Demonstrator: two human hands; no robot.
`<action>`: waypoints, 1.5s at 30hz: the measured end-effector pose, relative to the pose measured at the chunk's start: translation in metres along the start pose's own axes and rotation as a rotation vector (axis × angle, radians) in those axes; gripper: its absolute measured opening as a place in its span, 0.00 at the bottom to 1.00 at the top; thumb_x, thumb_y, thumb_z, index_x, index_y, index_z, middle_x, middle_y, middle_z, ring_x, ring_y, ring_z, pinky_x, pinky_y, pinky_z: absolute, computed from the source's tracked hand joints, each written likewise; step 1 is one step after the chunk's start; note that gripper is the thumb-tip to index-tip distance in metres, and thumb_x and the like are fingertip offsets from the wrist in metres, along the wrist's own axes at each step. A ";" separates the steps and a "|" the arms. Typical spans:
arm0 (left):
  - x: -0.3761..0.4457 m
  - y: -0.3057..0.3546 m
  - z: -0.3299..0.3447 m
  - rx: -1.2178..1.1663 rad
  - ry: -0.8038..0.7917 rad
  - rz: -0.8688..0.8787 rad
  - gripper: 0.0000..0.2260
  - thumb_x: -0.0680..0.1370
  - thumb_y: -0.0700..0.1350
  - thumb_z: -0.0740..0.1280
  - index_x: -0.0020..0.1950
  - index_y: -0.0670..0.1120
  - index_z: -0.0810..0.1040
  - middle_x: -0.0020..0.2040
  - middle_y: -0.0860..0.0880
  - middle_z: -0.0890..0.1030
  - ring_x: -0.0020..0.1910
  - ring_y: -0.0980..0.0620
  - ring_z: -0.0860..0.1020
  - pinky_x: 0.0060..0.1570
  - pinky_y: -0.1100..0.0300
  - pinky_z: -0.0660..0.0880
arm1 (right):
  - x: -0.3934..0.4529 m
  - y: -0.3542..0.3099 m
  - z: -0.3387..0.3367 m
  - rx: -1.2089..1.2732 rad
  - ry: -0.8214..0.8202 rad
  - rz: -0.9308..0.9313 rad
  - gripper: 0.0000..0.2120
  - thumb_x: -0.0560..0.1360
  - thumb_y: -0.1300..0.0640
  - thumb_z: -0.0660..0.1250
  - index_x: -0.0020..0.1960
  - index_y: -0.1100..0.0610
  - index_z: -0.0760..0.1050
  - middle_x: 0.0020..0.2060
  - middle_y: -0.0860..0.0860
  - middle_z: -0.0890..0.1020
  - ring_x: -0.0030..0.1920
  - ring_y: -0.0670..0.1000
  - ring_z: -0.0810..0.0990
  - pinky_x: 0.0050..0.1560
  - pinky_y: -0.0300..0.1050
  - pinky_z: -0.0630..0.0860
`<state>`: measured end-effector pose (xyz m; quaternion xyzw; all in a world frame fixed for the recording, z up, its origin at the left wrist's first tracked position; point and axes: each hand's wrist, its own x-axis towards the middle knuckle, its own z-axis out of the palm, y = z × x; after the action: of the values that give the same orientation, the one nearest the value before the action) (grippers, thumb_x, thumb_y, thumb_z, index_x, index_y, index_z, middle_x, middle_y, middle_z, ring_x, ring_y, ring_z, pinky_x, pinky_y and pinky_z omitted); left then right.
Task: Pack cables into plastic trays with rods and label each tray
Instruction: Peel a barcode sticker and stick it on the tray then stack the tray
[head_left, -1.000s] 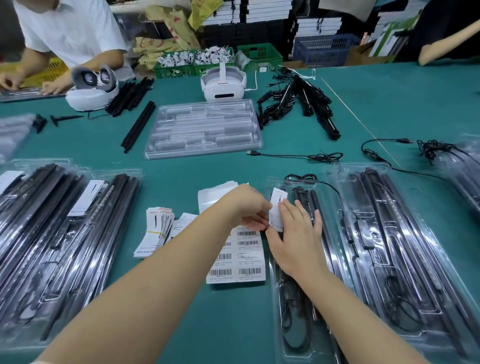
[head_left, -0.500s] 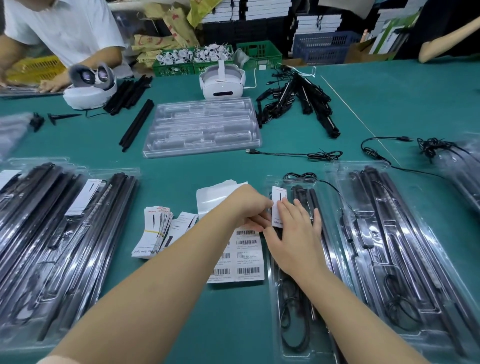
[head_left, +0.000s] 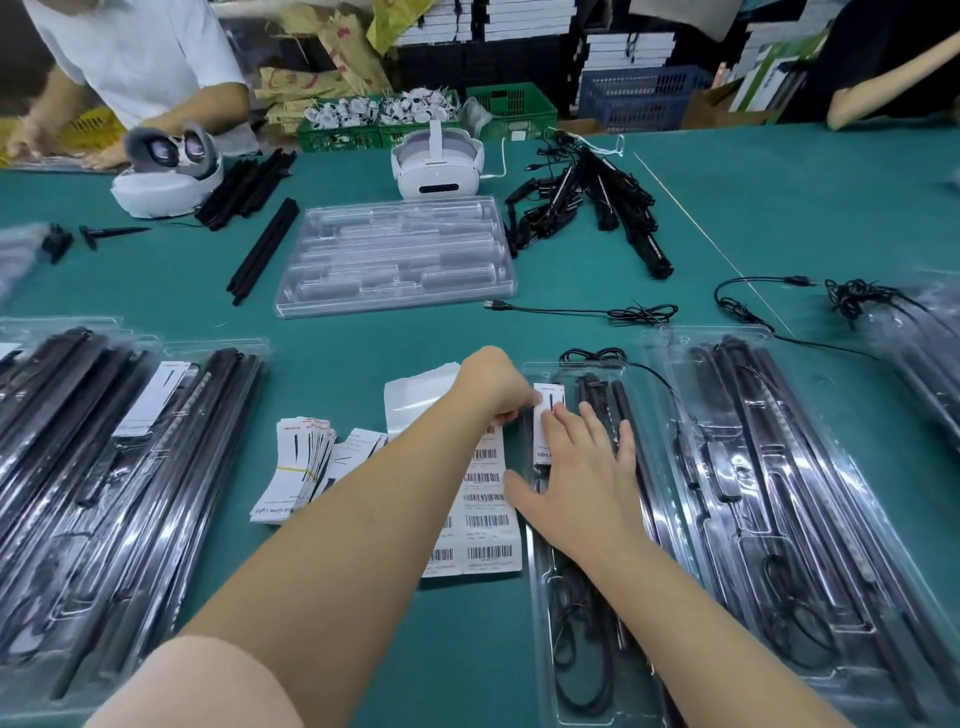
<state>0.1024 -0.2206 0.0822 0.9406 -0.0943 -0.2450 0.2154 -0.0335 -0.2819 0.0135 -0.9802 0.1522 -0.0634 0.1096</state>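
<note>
Head view. Green table (head_left: 363, 332) crowded on both sides, with open cloth only in the middle band beyond the hands.

Narrow tray (head_left: 571, 366) straight ahead, holding rods (head_left: 621, 410) and a coiled cable (head_left: 566, 649); lies just beside the right tray (head_left: 675, 332), rims close or touching, cannot tell which. Could slide into that neighbour under a sideways push from the flat hand. Glossy plastic probably gives poor grip, so pressing straight down looks safer.

Left trays (head_left: 223, 345) well apart, out of the way.

Barcode sheet (head_left: 488, 525) touching the tray's left rim, under the left forearm. Could get dragged or creased by the arm on the way out, and might snag the cards (head_left: 301, 457) beside it.

Label (head_left: 548, 402) at the tray's far left corner, lying over the clear lid. Could go on crooked or trap a wrinkle if pressed before being squared to the rim. Might also lift again at the pinched edge.

Right hand (head_left: 582, 478) flat, fingers spread, pressing on the label's lower part and the lid. Left hand (head_left: 493, 389) curled, appears to pinch the label's left edge; fingertips partly hidden.

Room to withdraw: forward across bare cloth, short of the loose cable (head_left: 571, 310) lying just past the tray. Little slack to the right; sheet and cards to the left.
</note>
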 end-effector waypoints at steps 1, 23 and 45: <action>0.003 0.001 0.002 -0.049 -0.002 -0.007 0.18 0.76 0.47 0.71 0.30 0.43 0.71 0.26 0.48 0.74 0.26 0.48 0.72 0.35 0.61 0.73 | 0.001 0.000 0.000 -0.008 -0.010 -0.003 0.42 0.71 0.30 0.51 0.78 0.51 0.58 0.78 0.46 0.61 0.80 0.51 0.50 0.77 0.64 0.41; -0.020 -0.016 -0.064 -0.913 0.017 0.074 0.06 0.76 0.41 0.72 0.48 0.39 0.80 0.42 0.45 0.82 0.35 0.50 0.77 0.32 0.59 0.75 | 0.004 -0.009 -0.086 0.647 0.218 -0.034 0.20 0.81 0.51 0.62 0.72 0.53 0.70 0.68 0.44 0.73 0.69 0.42 0.68 0.71 0.42 0.63; -0.120 -0.140 0.022 -1.458 0.173 0.177 0.03 0.76 0.38 0.72 0.45 0.45 0.81 0.48 0.42 0.84 0.44 0.48 0.83 0.39 0.57 0.80 | -0.017 -0.082 -0.032 2.092 -0.269 0.541 0.09 0.66 0.61 0.75 0.43 0.66 0.85 0.47 0.65 0.85 0.42 0.57 0.86 0.42 0.45 0.83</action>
<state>-0.0022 -0.0696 0.0524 0.5634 0.0340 -0.1522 0.8113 -0.0312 -0.2065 0.0619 -0.3344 0.2202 -0.0278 0.9159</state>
